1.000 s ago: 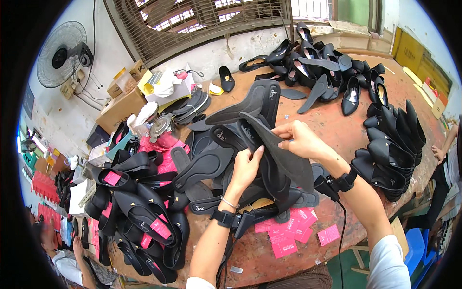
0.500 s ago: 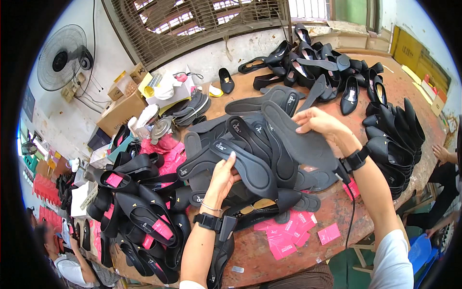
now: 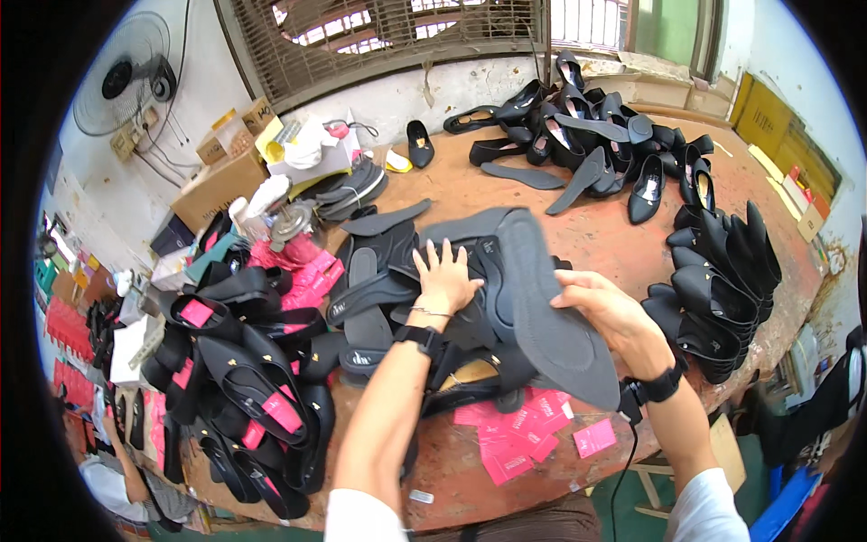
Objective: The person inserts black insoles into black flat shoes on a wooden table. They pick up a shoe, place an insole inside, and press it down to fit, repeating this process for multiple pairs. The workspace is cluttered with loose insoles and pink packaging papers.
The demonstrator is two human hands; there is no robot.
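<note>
A long dark grey insole is pinched at its edge by the thumb and fingers of my right hand; it is tilted, wider end toward me, its plain face showing. My left hand rests with fingers spread on a heap of similar insoles, holding none of them. Between the hands another insole with a light printed mark lies partly behind the raised one. In front of the heap, partly covered, is a black shoe with a gold-coloured inside.
Black shoes with pink cards are heaped at left. More black shoes lie at the back, and a nested stack of shoes stands at right. Pink cards lie near the front edge. A cable hangs from my right wrist.
My left hand has let go of the insole it held and spread over the heap. My right hand has come lower and nearer with its insole. Some insoles at the back of the heap have shifted.
</note>
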